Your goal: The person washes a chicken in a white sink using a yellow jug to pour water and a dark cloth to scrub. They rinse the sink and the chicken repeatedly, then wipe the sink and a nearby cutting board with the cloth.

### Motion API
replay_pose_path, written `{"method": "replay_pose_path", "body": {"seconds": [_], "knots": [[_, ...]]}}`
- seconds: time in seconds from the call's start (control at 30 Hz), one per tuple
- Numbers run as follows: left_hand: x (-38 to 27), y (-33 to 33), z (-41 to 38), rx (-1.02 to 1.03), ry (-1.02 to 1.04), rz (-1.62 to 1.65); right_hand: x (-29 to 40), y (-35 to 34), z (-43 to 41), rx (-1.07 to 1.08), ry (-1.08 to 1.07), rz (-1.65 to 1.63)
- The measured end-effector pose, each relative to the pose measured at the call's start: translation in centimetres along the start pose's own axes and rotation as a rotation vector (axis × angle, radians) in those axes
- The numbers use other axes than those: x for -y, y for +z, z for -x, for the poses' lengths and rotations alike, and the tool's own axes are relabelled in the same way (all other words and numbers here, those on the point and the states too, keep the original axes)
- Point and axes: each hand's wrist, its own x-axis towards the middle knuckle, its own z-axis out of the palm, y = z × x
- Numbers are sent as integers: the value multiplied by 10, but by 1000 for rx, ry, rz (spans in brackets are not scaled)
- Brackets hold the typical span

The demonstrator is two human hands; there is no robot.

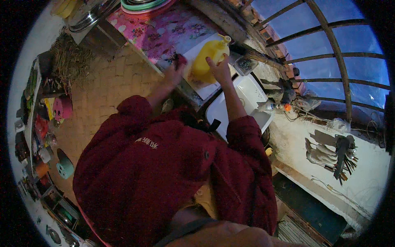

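My right hand [221, 70] grips the side of a yellow plastic jug [205, 58] with a pale spout or pump-like top; the fingertips on its far side are hidden. The jug leans over a white board [206, 92] at the end of the counter. To the left, my left hand [174, 71] is closed around a small dark red thing [179, 59], perhaps a cloth, near the counter's edge. A flowered pink table cover [154, 37] spreads beyond both hands.
A white sink basin [248, 89] lies right of the board, with a clear plastic container [245, 65] beside it. Stacked basins [145, 6] stand at the counter's far end. Utensils hang on the right wall. A teal bin [64, 166] stands on the floor at left.
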Motion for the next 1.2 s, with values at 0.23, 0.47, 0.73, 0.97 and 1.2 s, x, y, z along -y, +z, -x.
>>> {"method": "replay_pose_path", "body": {"seconds": [0.23,0.47,0.73,0.97,1.2], "knots": [[13,109,26,-316,367,-260,9,14,10,32,-34,272],[43,80,-42,292,-490,1050,22,15,11,24,39,338],[41,69,-75,564,-626,1228,24,14,7,-1,121,322],[15,72,-144,818,-527,1129,35,16,8,-42,147,180],[-33,23,-113,966,-426,1119,20,20,9,-113,138,177]]}}
